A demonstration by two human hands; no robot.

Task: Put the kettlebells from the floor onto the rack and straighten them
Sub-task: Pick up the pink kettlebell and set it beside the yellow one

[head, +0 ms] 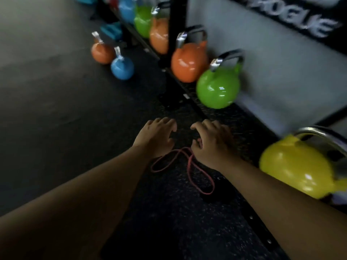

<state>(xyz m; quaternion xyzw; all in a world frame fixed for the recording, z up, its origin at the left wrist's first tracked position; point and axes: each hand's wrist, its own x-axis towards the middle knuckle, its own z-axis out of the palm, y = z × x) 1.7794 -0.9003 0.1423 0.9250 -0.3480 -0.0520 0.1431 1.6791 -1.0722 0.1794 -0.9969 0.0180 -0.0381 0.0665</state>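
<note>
Two kettlebells stand on the dark floor at upper left: an orange kettlebell (pixel 102 53) and a blue kettlebell (pixel 122 68) just in front of it. On the low black rack shelf (pixel 189 91) along the wall sit an orange kettlebell (pixel 188 61), a green kettlebell (pixel 217 89) and, near right, a yellow kettlebell (pixel 296 167). Further back on the rack are orange, green and blue ones. My left hand (pixel 156 136) and my right hand (pixel 212 141) reach forward side by side, fingers spread, holding nothing, over the floor in front of the rack.
A red elastic band (pixel 191 169) lies looped on the speckled rubber floor under my hands. A black rack upright (pixel 177 25) rises between the orange kettlebells. A grey wall with a black banner runs behind the rack. Teal objects (pixel 111 30) lie further back.
</note>
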